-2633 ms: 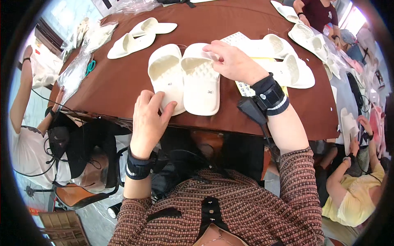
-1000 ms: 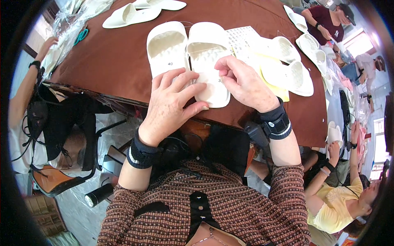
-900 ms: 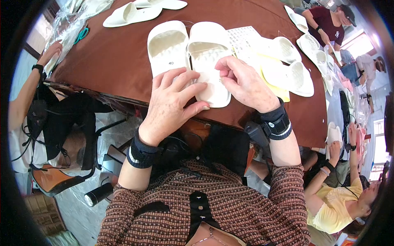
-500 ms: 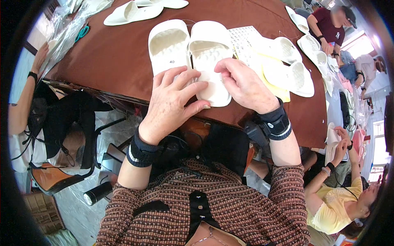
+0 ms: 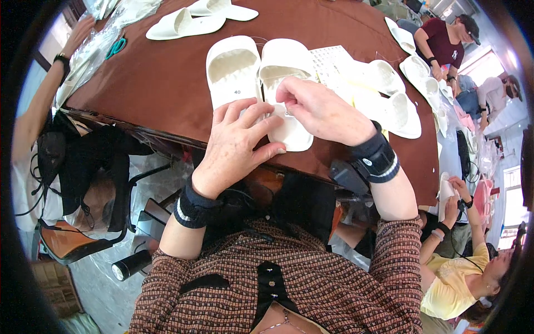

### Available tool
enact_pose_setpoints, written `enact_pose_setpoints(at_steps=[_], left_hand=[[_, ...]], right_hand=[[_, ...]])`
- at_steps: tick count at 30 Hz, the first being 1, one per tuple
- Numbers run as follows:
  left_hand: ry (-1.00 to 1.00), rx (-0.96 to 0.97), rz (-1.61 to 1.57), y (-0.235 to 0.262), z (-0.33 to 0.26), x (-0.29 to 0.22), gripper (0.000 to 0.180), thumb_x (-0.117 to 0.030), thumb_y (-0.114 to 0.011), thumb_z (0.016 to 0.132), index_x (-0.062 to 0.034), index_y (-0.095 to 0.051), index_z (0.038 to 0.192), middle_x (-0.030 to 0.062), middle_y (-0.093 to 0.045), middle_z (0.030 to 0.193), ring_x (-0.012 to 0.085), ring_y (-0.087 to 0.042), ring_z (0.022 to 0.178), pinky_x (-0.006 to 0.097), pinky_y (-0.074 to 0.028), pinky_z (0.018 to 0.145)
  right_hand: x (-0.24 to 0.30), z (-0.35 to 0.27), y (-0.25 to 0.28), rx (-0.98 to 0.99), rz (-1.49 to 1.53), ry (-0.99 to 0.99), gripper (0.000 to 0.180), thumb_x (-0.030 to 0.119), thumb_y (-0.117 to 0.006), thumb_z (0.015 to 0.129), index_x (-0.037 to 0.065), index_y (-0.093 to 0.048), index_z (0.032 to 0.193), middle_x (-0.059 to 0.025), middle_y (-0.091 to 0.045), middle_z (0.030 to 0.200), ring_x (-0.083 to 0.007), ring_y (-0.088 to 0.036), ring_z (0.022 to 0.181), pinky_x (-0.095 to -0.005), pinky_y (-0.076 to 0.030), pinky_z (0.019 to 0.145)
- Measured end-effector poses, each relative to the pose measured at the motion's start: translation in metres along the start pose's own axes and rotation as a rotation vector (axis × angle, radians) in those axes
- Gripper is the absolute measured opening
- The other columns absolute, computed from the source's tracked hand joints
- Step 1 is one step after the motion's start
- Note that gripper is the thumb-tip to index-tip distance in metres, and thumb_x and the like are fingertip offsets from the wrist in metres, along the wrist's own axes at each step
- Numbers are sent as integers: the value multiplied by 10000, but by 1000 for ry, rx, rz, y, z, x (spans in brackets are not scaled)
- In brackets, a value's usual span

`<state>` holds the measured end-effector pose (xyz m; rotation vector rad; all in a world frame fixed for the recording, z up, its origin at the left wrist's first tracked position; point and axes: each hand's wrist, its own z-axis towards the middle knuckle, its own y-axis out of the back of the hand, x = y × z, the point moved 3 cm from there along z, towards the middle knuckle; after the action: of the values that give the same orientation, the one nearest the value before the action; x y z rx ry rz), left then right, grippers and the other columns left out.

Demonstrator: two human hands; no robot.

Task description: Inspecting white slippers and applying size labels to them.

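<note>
A pair of white slippers lies before me on the brown-covered table, the left slipper beside the right slipper, toes pointing away. The left slipper carries a small printed mark on its insole. My left hand rests across the heel ends with its fingers spread. Over the insole of the right slipper, my right hand is bent into a pinch, thumb and forefinger low against the surface. A small dark mark shows at those fingertips; whether they hold anything is too small to tell.
A white sheet with printed marks lies right of the pair, near more white slippers. Another pair sits farther back at left, above teal scissors. Clear plastic bags lie at the left edge. Several people work around the table.
My right hand has moved left and inward over the right slipper's insole, its fingertips now lower on it. The left hand stays on the heels. The view has shifted slightly.
</note>
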<state>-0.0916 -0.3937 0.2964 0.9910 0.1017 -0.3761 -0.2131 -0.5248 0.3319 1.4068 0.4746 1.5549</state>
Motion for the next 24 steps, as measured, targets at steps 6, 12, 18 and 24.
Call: enact_pose_setpoints(at_steps=[6,12,18,24], left_hand=[[-4,-9,-22,0,-1,0,453,-343,-741,738,-106,-615,1103,32,-576,1200,258,-484,1180,423,-337,990],[27,5,-51,3,2,-2,502,-347,-747,731,-93,-598,1139,44,-570,1199,267,-480,1178,419,-334,991],[37,39,-48,5,4,-3,549,-332,-748,727,-89,-590,1194,47,-568,1180,270,-489,1142,416,-336,984],[23,48,-15,3,7,-5,508,-323,-738,735,-98,-617,1174,45,-562,1173,267,-487,1129,417,-338,979]], right_hand=[[-10,6,-10,75,-75,-40,152,62,-539,858,29,-520,1005,-143,-587,874,-309,-593,838,-383,-478,755],[-15,7,-12,27,-23,-30,185,69,-562,857,23,-536,1035,-130,-587,875,-267,-593,829,-356,-489,761],[-20,7,-13,36,91,-107,204,66,-577,850,9,-547,1043,-99,-585,870,-205,-580,819,-325,-493,757],[-26,6,-13,14,111,-146,202,52,-565,845,9,-547,1042,-89,-584,869,-189,-574,818,-319,-494,757]])
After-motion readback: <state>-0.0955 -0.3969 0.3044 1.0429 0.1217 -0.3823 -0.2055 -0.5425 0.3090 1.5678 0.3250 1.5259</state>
